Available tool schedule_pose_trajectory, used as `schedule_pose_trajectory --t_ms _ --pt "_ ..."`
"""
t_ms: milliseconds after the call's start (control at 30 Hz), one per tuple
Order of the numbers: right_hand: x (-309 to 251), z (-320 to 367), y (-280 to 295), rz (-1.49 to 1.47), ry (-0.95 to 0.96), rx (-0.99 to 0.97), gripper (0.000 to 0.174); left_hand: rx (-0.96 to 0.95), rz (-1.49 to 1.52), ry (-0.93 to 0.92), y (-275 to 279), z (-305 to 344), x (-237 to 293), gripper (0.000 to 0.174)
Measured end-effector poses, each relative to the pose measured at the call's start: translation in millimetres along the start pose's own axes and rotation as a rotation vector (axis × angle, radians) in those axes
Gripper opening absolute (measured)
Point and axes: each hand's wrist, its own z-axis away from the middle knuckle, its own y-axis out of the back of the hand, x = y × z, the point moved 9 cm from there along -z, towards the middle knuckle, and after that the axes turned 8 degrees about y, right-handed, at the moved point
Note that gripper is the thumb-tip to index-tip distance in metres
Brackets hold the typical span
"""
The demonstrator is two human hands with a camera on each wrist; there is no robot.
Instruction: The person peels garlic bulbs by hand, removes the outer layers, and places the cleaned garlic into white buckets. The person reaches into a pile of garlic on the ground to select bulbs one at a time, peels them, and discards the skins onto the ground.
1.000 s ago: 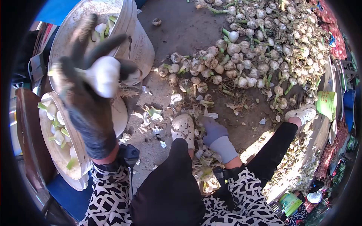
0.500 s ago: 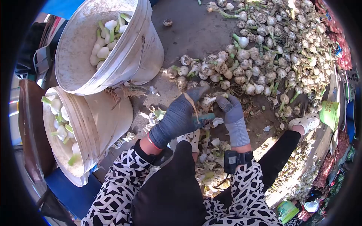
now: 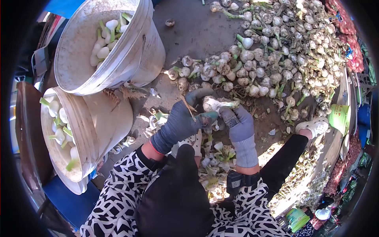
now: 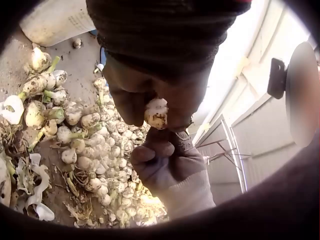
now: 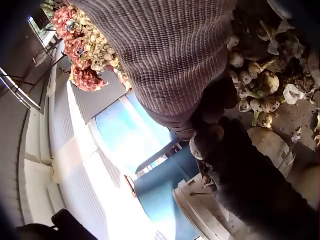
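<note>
Both gloved hands meet in front of the shoes over a garlic bulb (image 3: 211, 104), whitish with dirt and roots at its left end. My right hand (image 3: 239, 124), in a grey glove, pinches it by the stem. Around the bulb end curl the thumb and forefinger of my left hand (image 3: 177, 120), in a darker, stained glove with a tan strip across it. The left wrist view shows the garlic (image 4: 156, 114) between the fingers, part of it hidden. In the right wrist view, the dark left glove (image 5: 245, 160) is right against the bulb.
Two whitish buckets, an upper one (image 3: 148, 59) and a lower one (image 3: 114, 126), stand at left with clean white garlic inside. A large pile of soiled garlic (image 3: 276, 51) spreads across the ground at upper right. Peelings (image 3: 215, 158) lie between the feet, near a light clog (image 3: 314, 128).
My left hand, earlier raised by the buckets with a clean white garlic bulb, has come down to the middle without it. My right hand has risen from the ground with a soiled bulb.
</note>
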Motion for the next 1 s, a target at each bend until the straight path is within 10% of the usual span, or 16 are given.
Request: schedule_pose_trajectory --t_ms 233,300,333,433,467,633,733,1000 --pt "-27.2 10.0 -13.0 0.599 0.277 -0.104 0.016 -0.064 0.254 0.072 1.9 -4.2 -30.8 0.055" --pt "-22.3 14.7 -15.2 0.350 -0.009 -0.178 0.017 -0.117 -0.324 0.180 0.1 -4.0 -55.1 0.049" --pt "-6.1 25.1 -20.9 0.096 -0.294 -0.244 0.018 -0.009 -0.829 -0.331 -3.4 7.0 -19.7 0.049" --pt "-7.7 45.4 -53.3 -0.259 -0.064 -0.584 0.033 -0.472 -0.105 0.446 -30.6 -8.4 -46.9 0.049" --pt "-5.7 47.4 -56.4 -0.261 -0.064 -0.583 0.033 -0.457 0.016 0.395 -36.4 -8.6 -46.1 0.064" --pt "17.4 33.9 -36.0 -0.795 -0.135 -0.358 0.043 -0.157 0.132 0.259 -5.3 -10.1 -46.1 0.067" --pt "29.4 35.6 -22.4 -0.851 -0.159 -0.287 0.038 0.046 0.321 0.646 15.7 3.5 -78.1 0.068" --pt "42.8 74.4 155.8 0.028 -0.265 0.027 0.025 -0.083 -0.493 0.256 24.6 3.3 -167.0 0.021"
